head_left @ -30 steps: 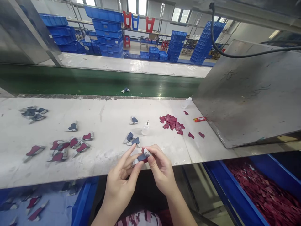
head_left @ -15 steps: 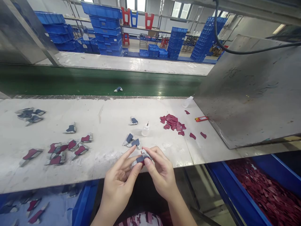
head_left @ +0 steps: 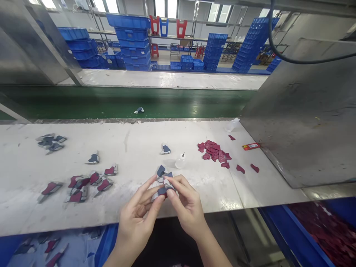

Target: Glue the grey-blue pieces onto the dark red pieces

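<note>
Both my hands hold one small boot-shaped piece [head_left: 162, 191] in dark blue and light grey, with a bit of maroon showing on its underside. My left hand [head_left: 140, 215] pinches its left end between thumb and fingers. On the right end and top, the thumb and fingertips of my right hand [head_left: 185, 204] press; they hide part of it. Just beyond my fingertips lie blue-and-grey boot-shaped pieces [head_left: 161, 171], partly covered by the hands. A small clear bottle with a thin tip [head_left: 180, 161] stands behind them, and another blue-and-grey piece [head_left: 165, 149] lies farther back.
Maroon flat pieces [head_left: 213, 150] are heaped to the right, near a red-and-yellow packet [head_left: 251, 146] and a second clear bottle [head_left: 232, 125]. Maroon-and-grey pieces [head_left: 78, 194] lie left. Behind runs a green belt [head_left: 194, 102]; a metal panel [head_left: 306, 122] stands right. Blue bins [head_left: 294, 233] sit below.
The view has shifted, so the table's things appear farther right and lower. Both hands keep hold of the boot-shaped piece, with the fingers slightly re-placed on it.
</note>
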Tool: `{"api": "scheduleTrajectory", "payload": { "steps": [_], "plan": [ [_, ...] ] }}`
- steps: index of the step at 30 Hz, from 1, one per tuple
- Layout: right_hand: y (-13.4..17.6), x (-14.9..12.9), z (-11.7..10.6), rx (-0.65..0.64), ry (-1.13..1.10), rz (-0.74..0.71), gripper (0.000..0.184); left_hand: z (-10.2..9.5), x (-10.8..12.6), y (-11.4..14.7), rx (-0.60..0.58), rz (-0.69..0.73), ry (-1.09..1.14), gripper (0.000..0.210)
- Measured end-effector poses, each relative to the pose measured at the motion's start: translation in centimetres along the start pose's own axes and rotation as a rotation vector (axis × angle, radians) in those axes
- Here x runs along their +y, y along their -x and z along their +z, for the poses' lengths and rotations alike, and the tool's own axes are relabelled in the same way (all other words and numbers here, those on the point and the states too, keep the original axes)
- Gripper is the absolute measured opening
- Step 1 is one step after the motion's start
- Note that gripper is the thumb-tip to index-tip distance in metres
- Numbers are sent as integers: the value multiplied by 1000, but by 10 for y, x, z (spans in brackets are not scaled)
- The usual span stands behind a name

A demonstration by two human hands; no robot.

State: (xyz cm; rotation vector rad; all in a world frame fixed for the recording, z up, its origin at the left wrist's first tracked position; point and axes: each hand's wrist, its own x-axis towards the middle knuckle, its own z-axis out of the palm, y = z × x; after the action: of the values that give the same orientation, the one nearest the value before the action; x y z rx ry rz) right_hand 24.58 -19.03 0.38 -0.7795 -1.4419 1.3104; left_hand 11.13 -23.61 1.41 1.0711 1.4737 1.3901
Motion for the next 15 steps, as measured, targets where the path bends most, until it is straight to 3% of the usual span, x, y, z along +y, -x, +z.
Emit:
{"api": "scheduleTrajectory", "payload": {
  "steps": [3,5,8,9,10,11,14,15],
  "plan": [
    [-12,8,3,-21,61,-13,33,-14,0,-14,-75,29,-112,44],
    [-20,13,7,40,54,-30,30,-26,7,-28,-135,81,-207,39],
    [-26,19,17,175,6,-76,21,-54,29,-73,-441,203,-384,35],
    [-27,22,22,205,-8,-98,18,-64,36,-98,-599,221,-452,36],
    [-28,25,26,228,-28,-131,16,-74,43,-128,-674,244,-498,35],
    [-28,28,30,235,-57,-152,14,-83,47,-161,-563,282,-526,33],
    [-27,38,37,162,-124,-164,26,-104,48,-272,35,309,-791,41],
    [-27,41,37,143,-128,-165,28,-108,43,-306,110,288,-850,42]
  ]
}}
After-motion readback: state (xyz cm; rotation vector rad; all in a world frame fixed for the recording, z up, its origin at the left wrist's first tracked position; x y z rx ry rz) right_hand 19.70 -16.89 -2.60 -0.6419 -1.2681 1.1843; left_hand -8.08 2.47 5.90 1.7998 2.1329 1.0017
